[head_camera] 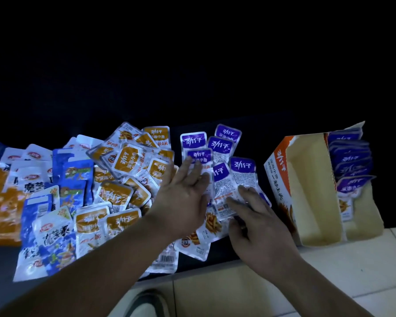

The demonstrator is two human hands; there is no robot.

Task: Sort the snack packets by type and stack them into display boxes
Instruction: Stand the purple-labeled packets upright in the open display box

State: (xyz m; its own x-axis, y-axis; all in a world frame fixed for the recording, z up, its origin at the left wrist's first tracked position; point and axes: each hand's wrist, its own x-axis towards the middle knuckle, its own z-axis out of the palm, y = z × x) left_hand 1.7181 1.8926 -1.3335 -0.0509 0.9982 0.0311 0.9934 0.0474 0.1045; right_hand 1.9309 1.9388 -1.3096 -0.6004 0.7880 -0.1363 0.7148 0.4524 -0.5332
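Note:
Several purple-labelled packets (223,147) lie spread on the dark surface in the middle. My left hand (181,195) lies flat with straight fingers on the left ones. My right hand (258,223) rests with spread fingers on the lower edge of the right ones. A heap of orange-labelled packets (128,161) lies to the left, and blue and white packets (53,225) lie further left. An open cardboard display box (306,191) stands at the right, one compartment bare and the other holding a row of purple packets (350,161).
Pale floor tiles (284,282) run below the dark surface's front edge. A large orange bag (2,207) lies at the far left. The background beyond the packets is dark. A shoe tip (146,303) shows at the bottom.

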